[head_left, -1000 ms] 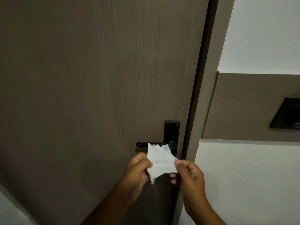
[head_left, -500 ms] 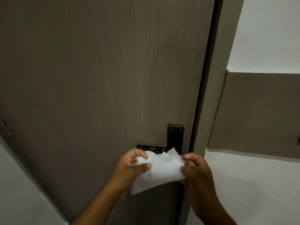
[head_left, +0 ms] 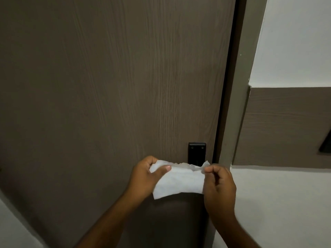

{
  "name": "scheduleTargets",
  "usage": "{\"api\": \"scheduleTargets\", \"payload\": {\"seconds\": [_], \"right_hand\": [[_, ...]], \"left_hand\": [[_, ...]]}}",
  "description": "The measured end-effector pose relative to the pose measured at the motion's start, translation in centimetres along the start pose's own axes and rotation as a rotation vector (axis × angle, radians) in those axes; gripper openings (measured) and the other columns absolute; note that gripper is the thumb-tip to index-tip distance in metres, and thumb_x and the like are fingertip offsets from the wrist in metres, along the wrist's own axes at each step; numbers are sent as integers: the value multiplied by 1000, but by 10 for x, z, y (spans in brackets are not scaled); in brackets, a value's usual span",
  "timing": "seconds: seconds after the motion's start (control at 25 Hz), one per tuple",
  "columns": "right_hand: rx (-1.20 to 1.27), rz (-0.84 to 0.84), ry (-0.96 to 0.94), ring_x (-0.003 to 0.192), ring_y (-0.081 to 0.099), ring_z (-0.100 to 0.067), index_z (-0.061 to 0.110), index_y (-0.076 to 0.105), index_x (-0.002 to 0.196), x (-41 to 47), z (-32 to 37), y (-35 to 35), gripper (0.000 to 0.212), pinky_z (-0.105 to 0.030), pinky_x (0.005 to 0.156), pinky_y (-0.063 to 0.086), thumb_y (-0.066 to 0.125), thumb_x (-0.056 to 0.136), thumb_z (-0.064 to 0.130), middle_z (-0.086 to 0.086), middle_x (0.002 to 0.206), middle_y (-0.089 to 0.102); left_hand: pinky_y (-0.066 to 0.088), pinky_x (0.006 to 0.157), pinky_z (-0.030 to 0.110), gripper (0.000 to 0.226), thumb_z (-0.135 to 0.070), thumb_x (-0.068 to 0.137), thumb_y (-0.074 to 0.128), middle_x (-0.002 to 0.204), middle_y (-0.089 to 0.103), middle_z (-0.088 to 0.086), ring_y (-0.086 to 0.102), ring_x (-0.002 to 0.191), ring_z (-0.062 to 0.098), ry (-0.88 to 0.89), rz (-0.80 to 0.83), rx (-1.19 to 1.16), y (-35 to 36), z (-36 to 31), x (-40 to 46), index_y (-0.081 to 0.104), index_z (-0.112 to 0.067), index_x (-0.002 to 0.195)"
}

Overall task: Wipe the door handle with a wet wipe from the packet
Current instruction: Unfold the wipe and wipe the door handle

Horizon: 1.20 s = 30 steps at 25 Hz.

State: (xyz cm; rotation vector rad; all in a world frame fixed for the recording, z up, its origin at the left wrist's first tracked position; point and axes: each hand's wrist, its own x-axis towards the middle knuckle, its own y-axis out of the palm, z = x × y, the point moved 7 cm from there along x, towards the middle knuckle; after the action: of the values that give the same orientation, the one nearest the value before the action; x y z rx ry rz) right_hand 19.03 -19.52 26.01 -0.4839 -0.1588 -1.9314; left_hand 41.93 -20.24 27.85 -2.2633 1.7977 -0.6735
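Observation:
A white wet wipe (head_left: 179,179) is stretched out flat between both hands in front of the brown wooden door (head_left: 116,86). My left hand (head_left: 145,178) pinches its left edge with thumb on top. My right hand (head_left: 218,187) pinches its upper right corner. Above the wipe the black backplate of the door handle (head_left: 196,153) shows; the lever itself is hidden behind the wipe. The packet is not in view.
The grey door frame (head_left: 236,104) runs down the right side of the door. Beyond it is a white wall with a brown panel band (head_left: 286,126) and a black switch plate (head_left: 326,144) at the right edge.
Both hands have spread the wipe from a crumpled bunch into a wide flat sheet and raised it over the lever, which was partly visible before.

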Motion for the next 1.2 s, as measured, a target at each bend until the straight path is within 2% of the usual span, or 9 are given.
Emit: {"api": "scheduleTargets", "payload": {"seconds": [0.12, 0.24, 0.32, 0.4, 0.48, 0.68, 0.88, 1.08, 1.2], "right_hand": [[-179, 35, -186, 86, 54, -8, 32, 60, 90, 12, 17, 7, 25, -7, 71, 41, 59, 90, 7, 12, 100, 56], [-19, 231, 139, 82, 63, -11, 36, 50, 95, 19, -2, 24, 2, -14, 58, 51, 52, 95, 37, 17, 89, 62], [-113, 285, 224, 79, 64, -12, 36, 45, 97, 16, -17, 28, 13, -17, 58, 53, 46, 95, 49, 10, 94, 63], [-395, 244, 72, 72, 58, -5, 36, 46, 103, 13, -7, 21, 17, -6, 58, 44, 52, 93, 48, 12, 99, 61], [-695, 171, -297, 74, 51, -3, 29, 54, 116, 6, 16, 20, 38, -3, 65, 39, 65, 84, 46, 11, 103, 57], [-881, 164, -471, 94, 64, -25, 17, 69, 112, 0, 39, 26, 44, -40, 77, 57, 69, 76, 43, -12, 110, 68], [-874, 205, -863, 91, 70, -24, 17, 72, 106, -15, 59, 58, 37, -40, 78, 57, 65, 78, 41, -8, 104, 73], [-1054, 721, -1093, 97, 66, -28, 13, 52, 129, -7, 40, 109, 47, -46, 87, 54, 39, 98, 47, -13, 115, 67], [-1143, 736, -1256, 87, 68, -28, 9, 49, 131, 0, 25, 109, 50, -44, 78, 57, 57, 91, 37, -14, 105, 69]], "left_hand": [[57, 62, 31, 24, -44, 83, 75, 82, 67, -4, 67, 77, 14, 5, 6, 72, -2, -5, 28, 57, -28, 78], [49, 60, 23, 34, -56, 83, 69, 82, 61, -9, 60, 72, 8, 68, 1, 361, 2, 0, 45, 59, -24, 88], [48, 65, 23, 43, -60, 84, 64, 91, 62, -8, 58, 77, 10, 90, 14, 476, 8, 9, 46, 62, -21, 103], [46, 67, 22, 49, -63, 84, 63, 99, 68, -5, 58, 80, 10, 84, -6, 462, 8, 17, 46, 63, -20, 108], [46, 65, 22, 50, -66, 82, 62, 103, 71, -1, 58, 79, 10, 82, -18, 469, 6, 20, 49, 64, -21, 106], [47, 66, 25, 53, -68, 79, 64, 102, 69, -1, 53, 77, 11, 80, -6, 647, 0, 9, 50, 63, -22, 105], [47, 61, 29, 35, -52, 88, 63, 78, 59, -2, 53, 70, 14, 602, -214, 638, -22, -66, 39, 61, -18, 82], [43, 95, 50, 34, -32, 89, 60, 132, 59, 21, 47, 124, 35, 1108, -430, 734, -19, -138, 45, 62, -15, 118], [31, 111, 56, 56, -45, 91, 61, 148, 45, 26, 35, 140, 43, 1214, -457, 923, -16, -150, 71, 54, -15, 137]]}}
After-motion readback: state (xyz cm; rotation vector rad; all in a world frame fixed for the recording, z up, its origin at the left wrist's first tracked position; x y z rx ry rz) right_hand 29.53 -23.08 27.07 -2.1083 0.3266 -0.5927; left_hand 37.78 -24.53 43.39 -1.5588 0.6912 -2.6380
